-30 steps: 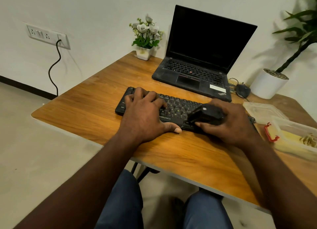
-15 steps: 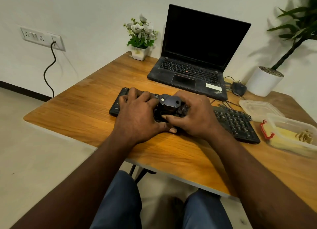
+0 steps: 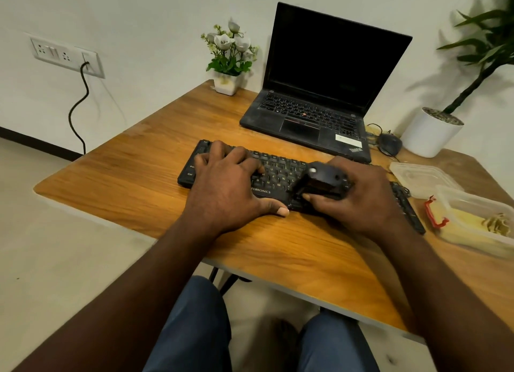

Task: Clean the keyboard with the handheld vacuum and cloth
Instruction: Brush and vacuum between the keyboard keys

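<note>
A black keyboard (image 3: 278,174) lies across the wooden desk (image 3: 133,174) in front of me. My left hand (image 3: 230,185) rests flat on its left half, fingers spread over the keys and thumb along the front edge. My right hand (image 3: 358,199) grips a small black handheld vacuum (image 3: 319,181) and holds it down on the keys right of the middle. The keyboard's right end shows past my right wrist. No cloth is visible.
An open black laptop (image 3: 308,115) stands behind the keyboard, with a small flower pot (image 3: 226,83) to its left. A mouse (image 3: 389,143), a white planter (image 3: 428,132), a clear lid (image 3: 420,177) and a plastic box with a red clip (image 3: 478,218) crowd the desk's right side.
My right hand swept the vacuum left along the keys to beside my left hand, then back right towards the middle. My left hand stayed put on the keyboard.
</note>
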